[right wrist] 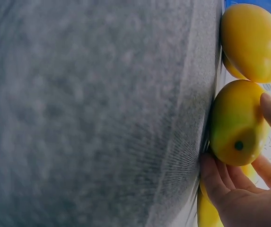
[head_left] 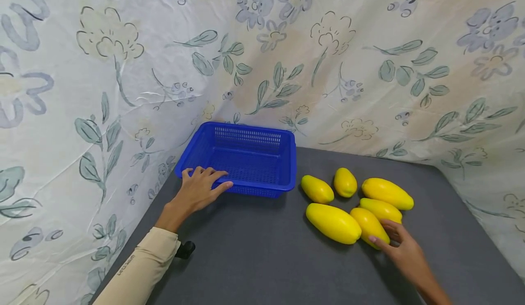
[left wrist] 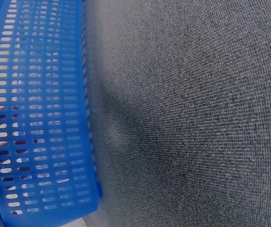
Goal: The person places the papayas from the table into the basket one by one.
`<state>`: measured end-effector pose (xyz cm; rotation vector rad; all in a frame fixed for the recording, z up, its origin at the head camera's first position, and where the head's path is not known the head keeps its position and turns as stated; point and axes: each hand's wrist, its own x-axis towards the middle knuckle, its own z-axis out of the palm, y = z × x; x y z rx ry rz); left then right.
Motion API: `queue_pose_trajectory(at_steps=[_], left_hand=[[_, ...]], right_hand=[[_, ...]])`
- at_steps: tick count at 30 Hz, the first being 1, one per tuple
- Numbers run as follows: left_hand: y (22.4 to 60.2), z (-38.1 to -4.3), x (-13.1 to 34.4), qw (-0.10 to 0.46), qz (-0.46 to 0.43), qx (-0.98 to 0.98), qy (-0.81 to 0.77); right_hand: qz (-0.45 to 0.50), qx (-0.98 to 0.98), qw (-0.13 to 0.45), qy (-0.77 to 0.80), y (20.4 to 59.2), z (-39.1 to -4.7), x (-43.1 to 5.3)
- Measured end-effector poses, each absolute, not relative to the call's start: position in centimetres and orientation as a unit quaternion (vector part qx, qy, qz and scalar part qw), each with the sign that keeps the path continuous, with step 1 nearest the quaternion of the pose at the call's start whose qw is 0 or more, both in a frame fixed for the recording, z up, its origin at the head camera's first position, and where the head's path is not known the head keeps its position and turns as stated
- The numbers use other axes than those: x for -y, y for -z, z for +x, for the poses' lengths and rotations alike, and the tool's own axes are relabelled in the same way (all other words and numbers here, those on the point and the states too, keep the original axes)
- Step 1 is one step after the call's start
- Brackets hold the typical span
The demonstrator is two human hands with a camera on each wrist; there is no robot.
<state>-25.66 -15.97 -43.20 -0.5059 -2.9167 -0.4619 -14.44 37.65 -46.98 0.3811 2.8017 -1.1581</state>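
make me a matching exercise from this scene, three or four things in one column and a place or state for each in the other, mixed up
Column one:
1. blue basket
2. left hand
3. right hand
4. grey table

Column two:
A. fingers around the end of a yellow fruit
B. holds nothing inside, stands near the back corner
C. lies under the basket and the fruits
D. rests on the basket's near left rim

Right pairs: 1-B, 2-D, 3-A, 4-C
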Motion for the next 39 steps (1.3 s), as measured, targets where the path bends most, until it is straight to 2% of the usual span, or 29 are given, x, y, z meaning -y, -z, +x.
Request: queue_pose_trajectory(at_steps=[14,25,39], left_hand=[[43.5,-25.9,16.3,0.071,-0.169,0.971,0.154],[43.3,-26.1,16.6,0.075,-0.180,0.969,0.153],[43.3,-26.1,16.6,0.081,-0.178,0.968,0.155]], right_hand=[[0.103,-0.929,0.022,0.354,47.1,-13.8,-37.4],[0.139,-0.918,0.027,0.369,46.1,-12.8,-37.3],[0.110,-0.916,-0.068,0.378,44.2,-12.2,-35.2]])
